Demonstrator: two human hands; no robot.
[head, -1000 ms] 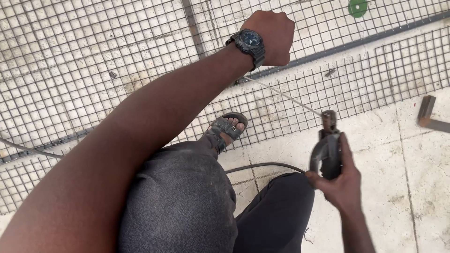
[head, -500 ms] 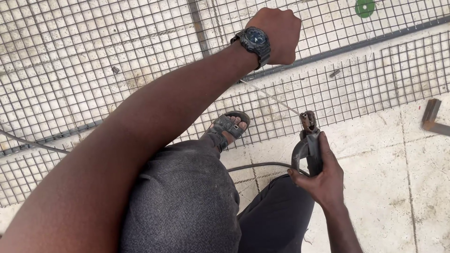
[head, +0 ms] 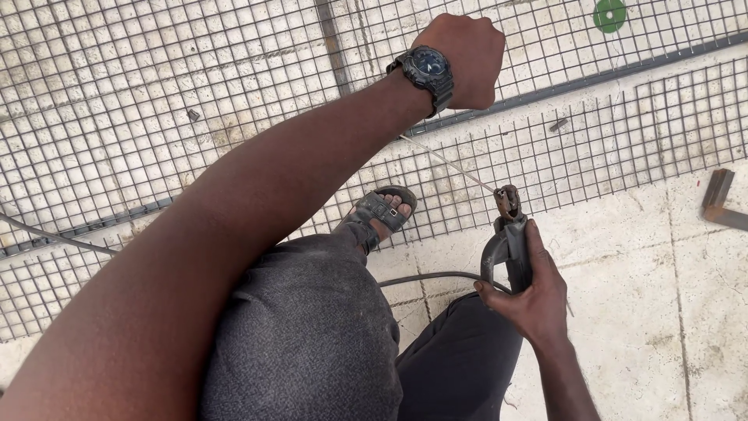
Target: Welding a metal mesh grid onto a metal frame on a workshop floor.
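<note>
The right hand [head: 538, 296] sits at about four o'clock in the view, its fingers [head: 499, 295] wrapped tightly around the dark handle of a welding electrode holder [head: 510, 234]. The holder's clamp head sticks up out of the fist toward twelve o'clock and grips a thin welding rod [head: 452, 164], which runs off toward ten o'clock, slanting over the wire mesh panel [head: 156, 101]. A black cable [head: 436, 277] leaves the handle at nine o'clock and curves behind the knee. The left hand [head: 463, 58] is up at twelve o'clock, well apart from the holder, closed in a fist with its back toward the camera; what it grips, if anything, cannot be told. A dark wristwatch [head: 427, 68] sits on that wrist. Between the two hands, near the centre, a foot in a grey sandal [head: 380, 214] rests on the edge of the mesh. A green disc [head: 609, 14] lies on the mesh at one o'clock, and a bent metal bracket [head: 721, 203] lies on the concrete floor [head: 647, 312] at three o'clock.
</note>
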